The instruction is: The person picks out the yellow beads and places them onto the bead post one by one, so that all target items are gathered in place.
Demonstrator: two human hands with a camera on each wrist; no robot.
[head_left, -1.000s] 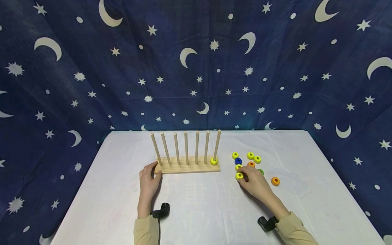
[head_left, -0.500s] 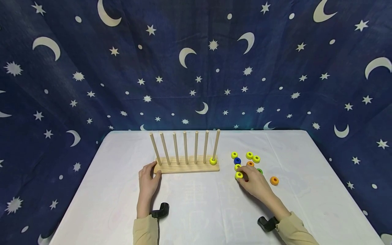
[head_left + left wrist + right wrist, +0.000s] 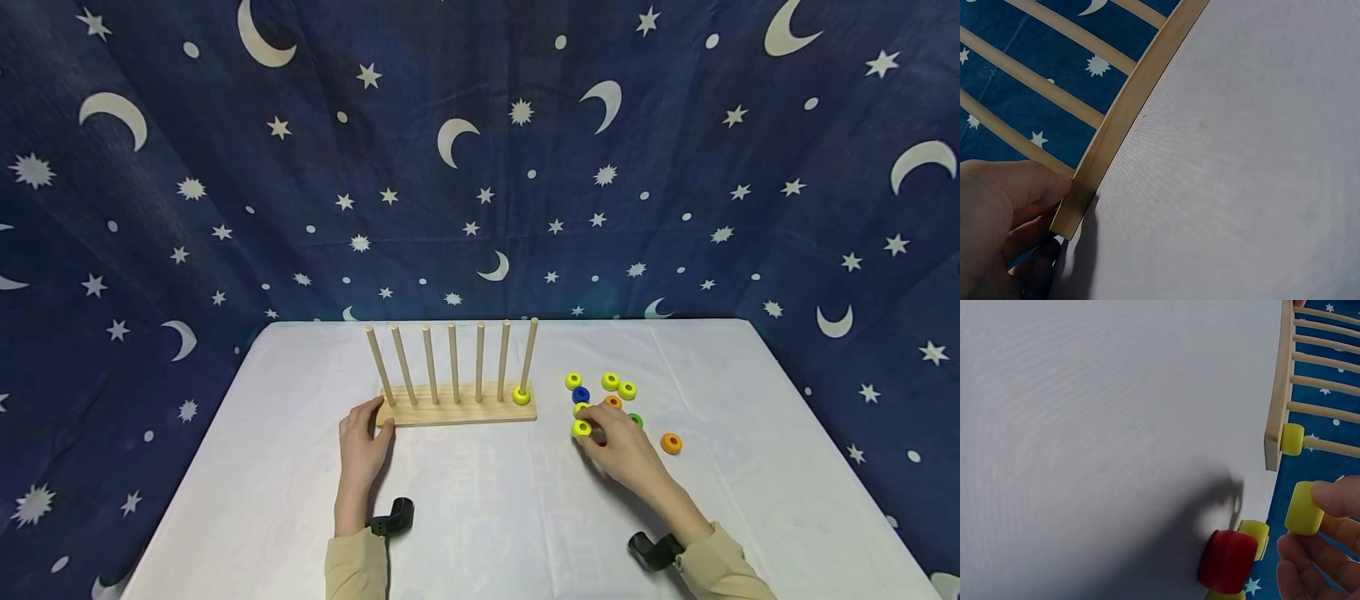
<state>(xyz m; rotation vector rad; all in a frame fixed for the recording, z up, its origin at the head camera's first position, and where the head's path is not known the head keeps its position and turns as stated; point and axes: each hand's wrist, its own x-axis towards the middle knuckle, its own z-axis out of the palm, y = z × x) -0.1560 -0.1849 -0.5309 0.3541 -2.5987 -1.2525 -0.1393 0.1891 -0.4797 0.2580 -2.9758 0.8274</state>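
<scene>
A wooden rack (image 3: pixel 457 415) with a row of upright pegs stands on the white table. My left hand (image 3: pixel 362 446) grips the left end of its base, thumb on the front edge as the left wrist view shows. On the rightmost peg sits a yellow ring (image 3: pixel 521 396), down at the base. To the right of the rack, my right hand (image 3: pixel 630 450) pinches another yellow ring (image 3: pixel 1304 508) between thumb and fingers. In the right wrist view that ring is held above the table, apart from a red ring (image 3: pixel 1229 561) lying below.
Loose rings lie around the right hand: a blue ring (image 3: pixel 581 395), a green ring (image 3: pixel 637 420), orange rings, one an orange ring (image 3: pixel 671 443) farther right, and several yellow ones. A dark blue cloth (image 3: pixel 480 167) with moons and stars hangs behind the table (image 3: pixel 480 508).
My right hand has shifted slightly to the left with the pinched yellow ring. The left hand keeps its grip on the rack.
</scene>
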